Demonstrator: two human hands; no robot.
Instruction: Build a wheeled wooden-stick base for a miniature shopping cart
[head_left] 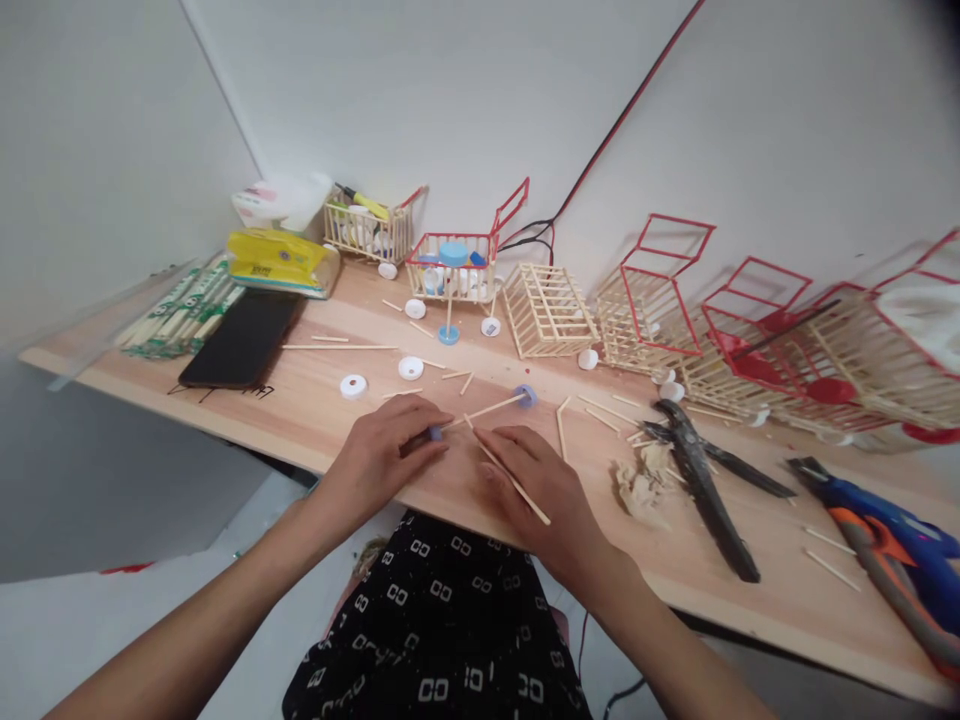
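Here, left hand [390, 455] pinches round blue cap [436, 433] on thin stick; right hand [540, 480] grips bare stick [510, 480].

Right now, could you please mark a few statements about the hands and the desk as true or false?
1. The left hand rests on a thin wooden axle stick with a blue cap at its far end. True.
2. The right hand holds the pliers. False: it holds a loose stick; the pliers lie on the desk to its right.
3. The phone lies face up, lit. False: its screen is dark.
4. A glue gun lies at the far right. True.
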